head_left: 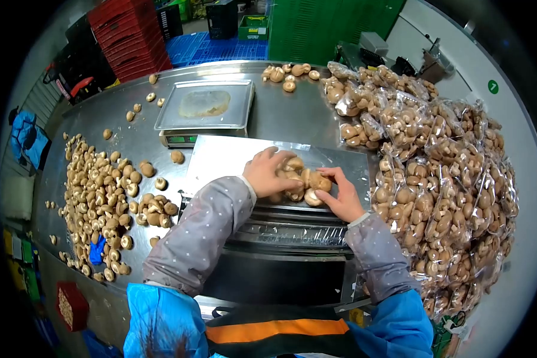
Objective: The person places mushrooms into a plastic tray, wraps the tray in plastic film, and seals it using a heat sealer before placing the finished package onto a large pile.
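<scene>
A small cluster of brown mushrooms point(305, 178) lies on the flat metal plate point(349, 162) in front of me. My left hand point(265, 173) curves round the cluster's left side, its fingers over the caps. From the right, my right hand point(344, 198) presses thumb and fingers against a pale-stemmed mushroom at the edge. Both hands are closed in on the cluster, which sits between them and is partly covered by the left fingers. Just below the plate, a strip of clear film point(286, 234) runs across a dark-fronted wrapping unit point(280, 277).
A weighing scale point(203, 107) stands behind the plate. Loose mushrooms point(98, 191) are heaped at the left, with a blue crumpled piece point(97, 250) among them. Bagged mushrooms point(453, 191) pile high at the right. Several loose mushrooms point(289, 74) lie along the back edge. Red crates point(130, 39) stand beyond.
</scene>
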### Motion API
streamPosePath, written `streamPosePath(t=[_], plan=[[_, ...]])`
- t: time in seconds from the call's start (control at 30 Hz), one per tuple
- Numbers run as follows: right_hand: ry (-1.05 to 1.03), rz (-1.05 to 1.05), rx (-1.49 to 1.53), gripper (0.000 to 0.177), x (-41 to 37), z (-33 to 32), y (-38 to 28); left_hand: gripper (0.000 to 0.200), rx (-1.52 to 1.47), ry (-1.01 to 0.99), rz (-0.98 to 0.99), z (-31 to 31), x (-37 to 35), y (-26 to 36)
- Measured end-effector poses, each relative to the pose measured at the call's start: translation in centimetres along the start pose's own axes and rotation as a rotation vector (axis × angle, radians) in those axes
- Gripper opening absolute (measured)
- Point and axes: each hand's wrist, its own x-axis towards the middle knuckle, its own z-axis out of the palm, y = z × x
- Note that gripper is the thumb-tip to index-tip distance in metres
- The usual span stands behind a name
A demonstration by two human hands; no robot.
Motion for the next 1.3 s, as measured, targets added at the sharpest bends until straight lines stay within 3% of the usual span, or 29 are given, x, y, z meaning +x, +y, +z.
streamPosePath(t=[0.13, 0.37, 0.47, 0.53, 0.67, 0.7, 0.93, 1.03, 1.1, 1.13, 1.17, 1.2, 1.3], plan=[[-0.049, 0.034, -0.121, 0.040, 0.6, -0.6, -0.5, 0.070, 0.084, -0.024, 0.060, 0.0, -0.4, 0.3], [-0.039, 0.194, 0.010, 0.047, 0.2, 0.1, -0.3, 0.069, 0.164, -0.053, 0.034, -0.2, -0.2, 0.8], [0.014, 0.080, -0.080, 0.041, 0.2, -0.5, 0.2, 0.071, 0.030, -0.070, 0.025, -0.6, 0.5, 0.3], [-0.005, 0.130, -0.009, 0.034, 0.4, -1.3, 0.6, 0.076, -0.119, -0.106, 0.028, -0.4, 1.0, -0.5], [0.002, 0.233, 0.093, 0.023, 0.1, -1.1, 1.3, 0.075, 0.058, -0.013, -0.048, 1.0, 0.6, 1.2], [-0.009, 0.223, 0.084, 0.021, 0.2, -1.3, 1.2, 0.068, 0.129, 0.067, 0.011, 0.7, 0.2, 1.9], [-0.169, 0.308, 0.188, 0.025, 0.0, -3.5, 1.7, 0.069, -0.145, 0.026, 0.083, 0.5, 0.6, 0.9], [-0.093, 0.195, 0.070, 0.023, -0.4, -3.4, 0.1, 0.071, -0.244, 0.090, 0.094, 0.2, 0.5, 0.3], [-0.194, 0.045, -0.177, 0.020, -1.8, -6.3, -1.9, 0.053, -0.132, 0.180, 0.045, -2.3, -1.9, -0.3], [-0.245, -0.024, -0.300, 0.019, -3.1, -8.2, -2.8, 0.032, 0.004, 0.264, 0.187, -4.4, -4.0, -1.3], [-0.290, -0.110, -0.382, 0.017, -4.5, -9.8, -3.4, 0.014, 0.215, 0.153, 0.201, -7.6, -6.6, -1.5], [-0.325, -0.193, -0.462, 0.017, -6.0, -10.9, -4.0, 0.009, 0.327, 0.166, 0.308, -9.3, -9.5, -1.9], [-0.427, -0.269, -0.651, 0.031, -9.1, -10.5, -3.7, 0.036, 0.682, -0.100, 0.394, -10.5, -14.0, -1.2]])
